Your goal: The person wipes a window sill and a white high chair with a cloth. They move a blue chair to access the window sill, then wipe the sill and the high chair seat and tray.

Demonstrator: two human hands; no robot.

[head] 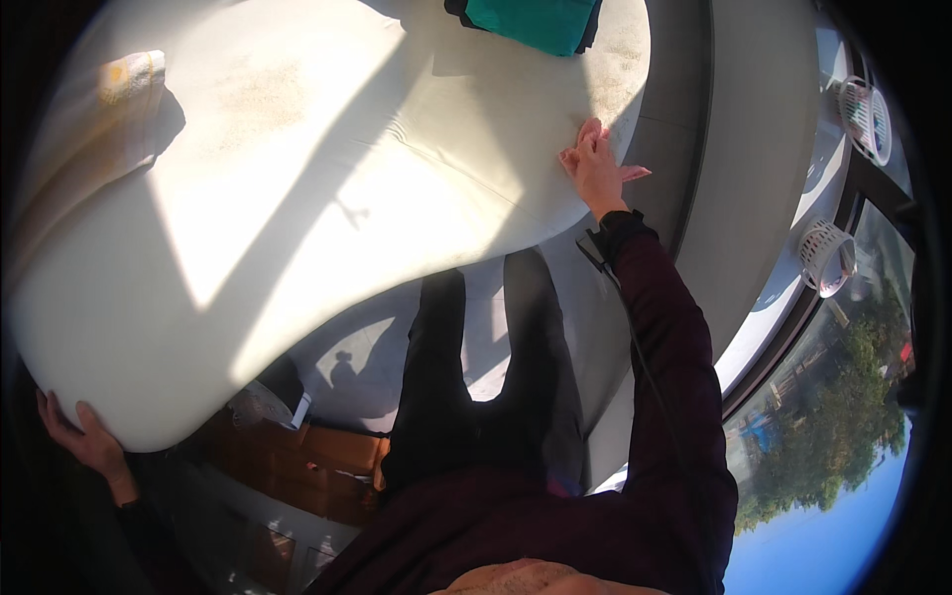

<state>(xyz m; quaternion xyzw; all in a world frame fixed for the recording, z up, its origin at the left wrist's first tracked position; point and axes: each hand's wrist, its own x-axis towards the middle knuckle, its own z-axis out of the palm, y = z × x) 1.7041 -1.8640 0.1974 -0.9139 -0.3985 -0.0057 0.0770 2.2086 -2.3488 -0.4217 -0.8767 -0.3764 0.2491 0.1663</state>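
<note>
A pink cloth (591, 130) is bunched under my right hand (596, 172), with folds of it showing between and beside the fingers. That hand presses it onto the right edge of a large, white, smooth upholstered surface (461, 160). Faint brownish marks show on this cover near the cloth. My left hand (83, 440) is at the near left corner of the same upholstery, thumb and fingers apart. Its fingertips meet or nearly meet the edge; whether they bear on it is unclear.
Folded teal fabric (532, 22) lies at the far end, and a white and yellow towel (123, 126) at the left. White plastic baskets (827, 256) stand by the window. Below the upholstery is a brown object (338, 450). Strong sunlight washes out parts of the cover.
</note>
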